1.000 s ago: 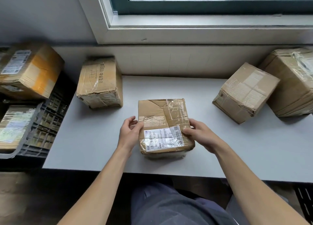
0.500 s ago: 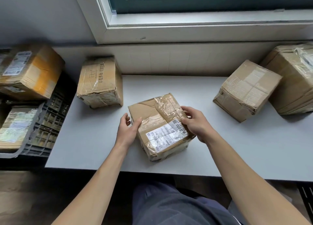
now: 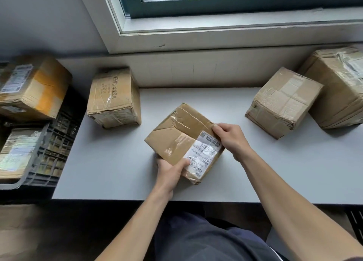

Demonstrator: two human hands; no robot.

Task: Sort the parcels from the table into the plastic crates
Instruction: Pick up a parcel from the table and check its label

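So, both your hands grip the parcel point(image 3: 176, 135): left hand point(image 3: 169, 172) pinching its near corner, right hand point(image 3: 229, 139) curled over the far-right edge. It's skewed between them (1 corner pointing away). Since the crates point(image 3: 53, 142) lie well past your left hand, I'd swing that way.

Taped brown cardboard parcel point(image 3: 176, 135): we are turning it anticlockwise.
Left hand point(image 3: 170, 172): we are shifting it to the near corner.
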